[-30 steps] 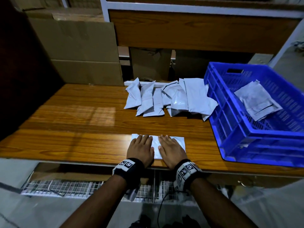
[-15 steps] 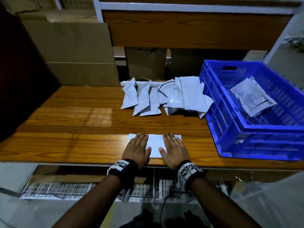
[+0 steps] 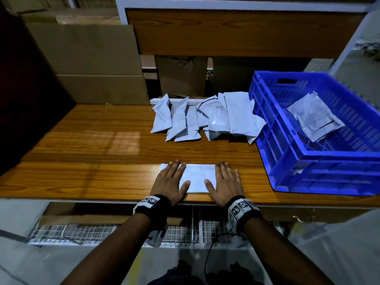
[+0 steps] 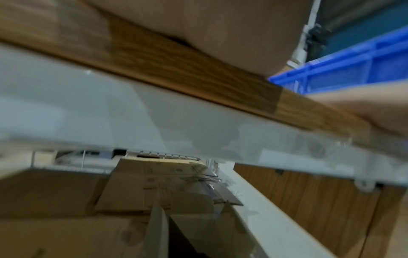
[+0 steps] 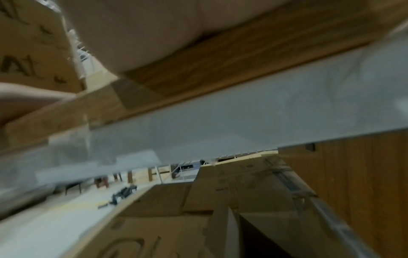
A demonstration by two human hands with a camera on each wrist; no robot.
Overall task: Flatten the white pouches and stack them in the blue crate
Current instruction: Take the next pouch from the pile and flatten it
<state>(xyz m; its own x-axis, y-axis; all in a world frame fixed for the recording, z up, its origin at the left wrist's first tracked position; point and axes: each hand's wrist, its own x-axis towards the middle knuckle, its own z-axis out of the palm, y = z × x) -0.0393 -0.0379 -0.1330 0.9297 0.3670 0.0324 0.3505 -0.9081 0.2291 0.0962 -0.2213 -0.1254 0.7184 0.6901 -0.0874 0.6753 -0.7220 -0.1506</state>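
Observation:
A flat white pouch (image 3: 197, 177) lies near the front edge of the wooden table (image 3: 98, 153). My left hand (image 3: 169, 181) presses its left end with straight fingers, and my right hand (image 3: 224, 181) presses its right end the same way. Several puffy white pouches (image 3: 205, 118) lie in a row at the back of the table. The blue crate (image 3: 320, 167) stands at the right with one flattened pouch (image 3: 314, 118) inside. Both wrist views are blurred and show the table's edge from below; the crate (image 4: 353, 69) appears in the left wrist view.
Cardboard boxes (image 3: 88, 64) stand behind the table at the left and under a wooden shelf (image 3: 236, 31) at the back. A wire rack (image 3: 82, 233) sits below the table front. A dark panel (image 3: 24, 99) closes the left side.
My hands have slid apart along the pouch, the left hand toward its left end and the right hand toward its right end, uncovering its middle.

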